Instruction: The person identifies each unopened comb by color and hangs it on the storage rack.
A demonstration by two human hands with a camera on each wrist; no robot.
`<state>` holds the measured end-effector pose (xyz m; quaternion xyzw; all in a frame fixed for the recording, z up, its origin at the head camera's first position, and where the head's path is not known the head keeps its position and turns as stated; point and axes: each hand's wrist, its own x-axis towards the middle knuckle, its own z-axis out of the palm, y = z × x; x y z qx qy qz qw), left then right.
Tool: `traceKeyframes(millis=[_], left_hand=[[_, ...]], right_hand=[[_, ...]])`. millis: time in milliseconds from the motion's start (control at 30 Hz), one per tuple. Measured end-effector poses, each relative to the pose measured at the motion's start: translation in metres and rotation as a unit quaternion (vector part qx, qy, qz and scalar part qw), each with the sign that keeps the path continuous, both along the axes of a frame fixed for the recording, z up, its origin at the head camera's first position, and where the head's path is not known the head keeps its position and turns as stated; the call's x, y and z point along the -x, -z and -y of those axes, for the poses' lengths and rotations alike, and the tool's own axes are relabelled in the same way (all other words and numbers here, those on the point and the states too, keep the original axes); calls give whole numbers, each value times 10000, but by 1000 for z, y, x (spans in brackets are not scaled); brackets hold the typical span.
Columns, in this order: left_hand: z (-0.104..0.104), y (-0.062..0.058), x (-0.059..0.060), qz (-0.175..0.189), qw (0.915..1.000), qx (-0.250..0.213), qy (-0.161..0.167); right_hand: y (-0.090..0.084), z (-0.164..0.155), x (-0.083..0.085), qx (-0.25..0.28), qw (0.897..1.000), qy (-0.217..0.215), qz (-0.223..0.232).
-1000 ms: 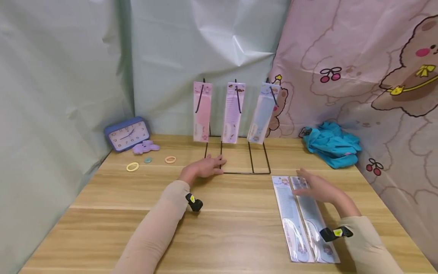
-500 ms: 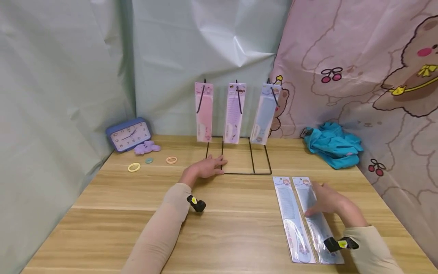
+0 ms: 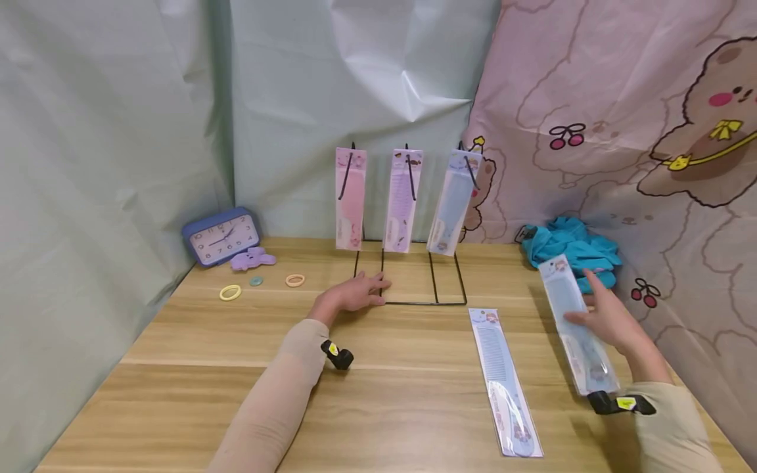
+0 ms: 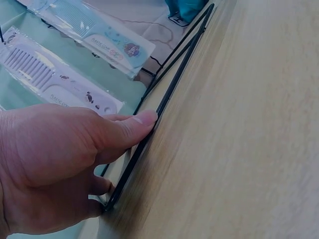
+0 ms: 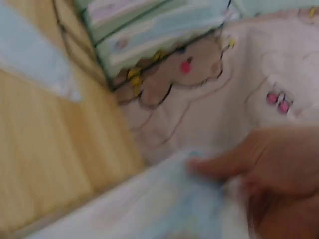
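Right hand (image 3: 612, 322) pinches a packaged comb (image 3: 576, 325) lifted lengthwise, the rack (image 3: 408, 272) away to its left, where the flat left hand (image 3: 351, 295) presses the base.

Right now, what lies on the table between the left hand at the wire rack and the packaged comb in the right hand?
In the head view, one packaged comb lies flat on the table between them.

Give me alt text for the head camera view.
A right hand lifts a packaged comb off a wooden table, while the left hand steadies a wire display rack hung with three packaged combs.
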<state>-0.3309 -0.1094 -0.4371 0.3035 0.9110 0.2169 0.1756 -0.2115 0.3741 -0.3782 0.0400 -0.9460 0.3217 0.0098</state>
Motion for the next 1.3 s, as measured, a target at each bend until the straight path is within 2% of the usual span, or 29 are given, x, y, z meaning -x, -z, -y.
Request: traceKeyframes(millis=[67, 133, 200, 233, 300, 433, 533, 633, 700, 800, 933, 1133, 1300], left_hand=[[1, 1, 0, -8, 10000, -17, -1], [1, 1, 0, -19, 10000, -44, -5], [1, 1, 0, -37, 10000, -46, -6], [1, 1, 0, -50, 10000, -49, -3], [0, 2, 0, -46, 10000, -52, -11], [0, 3, 0, -57, 10000, -57, -2], [0, 1, 1, -100, 9999, -101, -2], [0, 0, 1, -123, 9998, -125, -21], [0, 0, 1, -79, 9999, -120, -37], [1, 1, 1, -30, 9999, -92, -33], [1, 1, 0, -10, 9999, -127, -29], [1, 1, -1, -16, 9999, -86, -77], [2, 1, 0, -24, 9999, -91, -96]], right_hand=[[-9, 14, -3, 530, 9929, -85, -1058], [-19, 30, -6, 1016, 9743, -262, -1995], [-29, 49, -12, 1516, 9545, -444, -2529], [-35, 58, -14, 1791, 9443, -565, -2702], [-44, 76, -18, 2204, 9308, -862, -2787], [-54, 108, -20, 2918, 9093, -1710, -2424], [-56, 123, -16, 2849, 9131, -2186, -1931], [-55, 132, -11, 2687, 9207, -2425, -1462], [-53, 135, -9, 2618, 9232, -2498, -1292], [-50, 138, -7, 2646, 9218, -2540, -1251], [-47, 139, -8, 2718, 9197, -2469, -1391], [-41, 144, -7, 2783, 9242, -2250, -1337], [-36, 152, 2, 2760, 9373, -1691, -1288]])
